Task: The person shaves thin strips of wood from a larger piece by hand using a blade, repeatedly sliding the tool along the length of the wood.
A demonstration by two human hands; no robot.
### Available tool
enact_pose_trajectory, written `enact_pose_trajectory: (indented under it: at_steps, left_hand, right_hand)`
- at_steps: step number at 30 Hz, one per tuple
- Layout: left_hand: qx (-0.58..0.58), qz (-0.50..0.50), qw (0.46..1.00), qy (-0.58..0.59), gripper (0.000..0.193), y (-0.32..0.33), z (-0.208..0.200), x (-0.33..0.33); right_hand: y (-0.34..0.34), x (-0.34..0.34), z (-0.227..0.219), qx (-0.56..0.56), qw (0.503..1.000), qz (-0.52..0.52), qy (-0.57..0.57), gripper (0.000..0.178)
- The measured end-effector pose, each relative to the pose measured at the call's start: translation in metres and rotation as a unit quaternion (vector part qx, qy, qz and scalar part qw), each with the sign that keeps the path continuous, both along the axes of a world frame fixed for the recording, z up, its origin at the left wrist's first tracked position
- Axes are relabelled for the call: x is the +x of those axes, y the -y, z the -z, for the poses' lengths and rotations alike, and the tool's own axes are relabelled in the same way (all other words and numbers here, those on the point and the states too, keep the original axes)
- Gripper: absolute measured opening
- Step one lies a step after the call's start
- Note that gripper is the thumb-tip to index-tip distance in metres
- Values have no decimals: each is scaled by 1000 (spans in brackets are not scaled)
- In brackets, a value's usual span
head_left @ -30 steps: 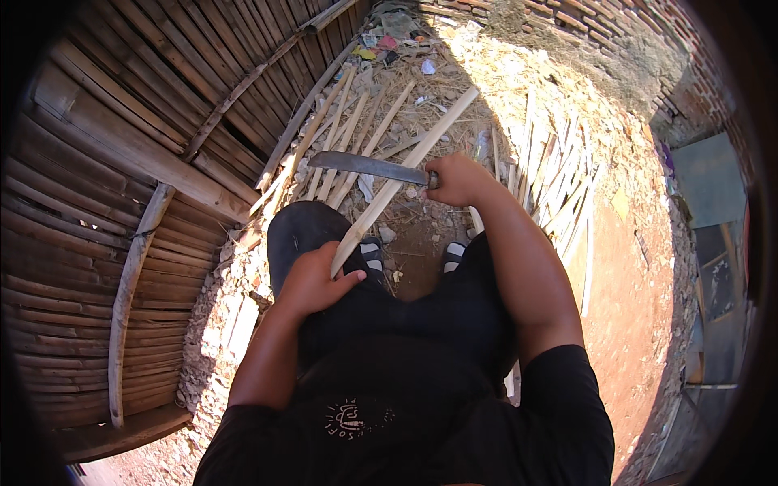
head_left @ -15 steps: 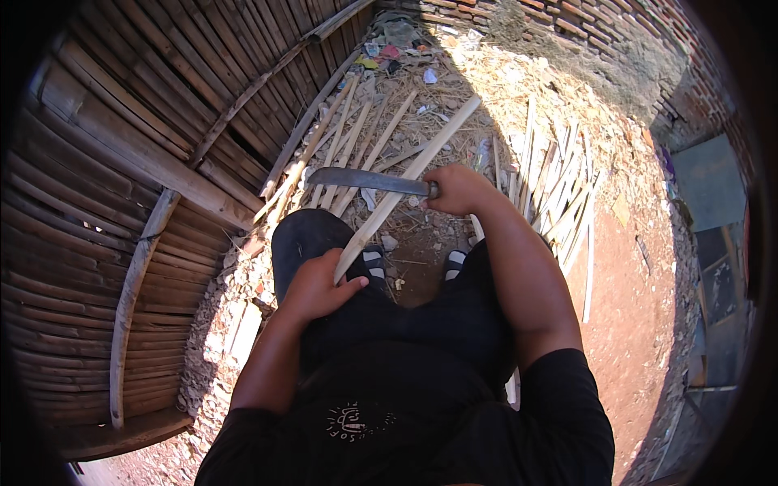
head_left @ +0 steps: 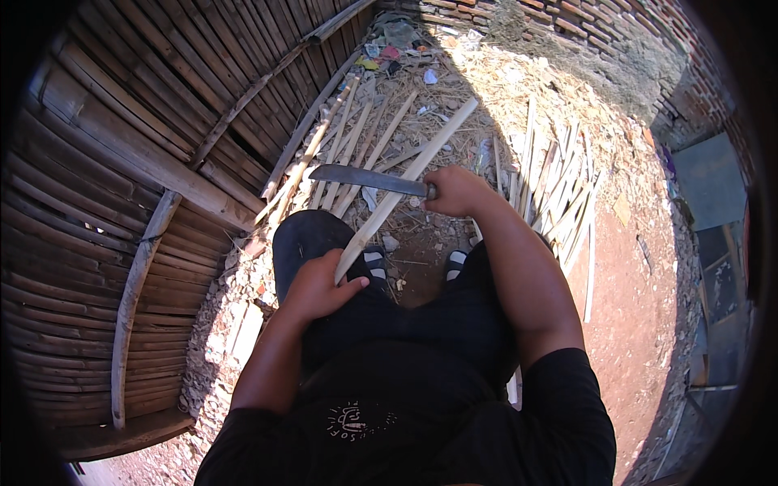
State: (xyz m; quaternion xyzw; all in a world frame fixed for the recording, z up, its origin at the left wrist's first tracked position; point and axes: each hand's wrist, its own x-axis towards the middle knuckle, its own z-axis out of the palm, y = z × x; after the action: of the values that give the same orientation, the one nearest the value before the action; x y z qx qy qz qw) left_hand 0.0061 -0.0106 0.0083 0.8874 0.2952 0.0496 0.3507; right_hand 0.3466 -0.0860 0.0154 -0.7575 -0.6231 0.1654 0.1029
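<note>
Since the frame half a second ago, very little has moved: the tip of the long knife [head_left: 365,178] sits slightly higher in the picture, while both hands and the pale strip [head_left: 432,154] are almost where they were. In the head view, the only one, the left hand [head_left: 316,285] grips the near end of the strip beside the left knee [head_left: 308,235], its thumb pointing toward the right. The strip slants away from the body, its far end raised toward the upper right. The right hand [head_left: 455,192] is clenched around the knife's handle, and the blade lies across the strip, pointing left (whether its edge actually bites the wood, this angle does not tell). As for progress, the held strip is one long piece, with no cut through it that shows; how much of it has been worked cannot be told. Many similar pieces lie on the ground: some loose strips [head_left: 393,130] ahead near the bamboo wall [head_left: 89,121], and a heaped bundle [head_left: 561,182] in the sun to the right. Which of those are finished and which untouched, their look alone does not settle.
</note>
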Motion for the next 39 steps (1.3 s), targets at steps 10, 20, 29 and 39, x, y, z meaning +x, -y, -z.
enact_pose_trajectory:
  at_steps: [10,20,29,39]
  left_hand:
    - [-2,-2,1000,-9,54,0,-1,0]
    - [-14,-1,1000,-3,53,0,-1,1]
    - [-10,-3,1000,13,52,1,2,0]
    - [-2,-3,1000,7,52,1,2,0]
  right_hand:
    - [1,3,4,20,1000,-10,-5,46]
    - [0,2,8,31,999,-15,-1,45]
    - [0,0,6,21,1000,-2,-8,47]
    - [-1,1,8,28,1000,-7,-10,48]
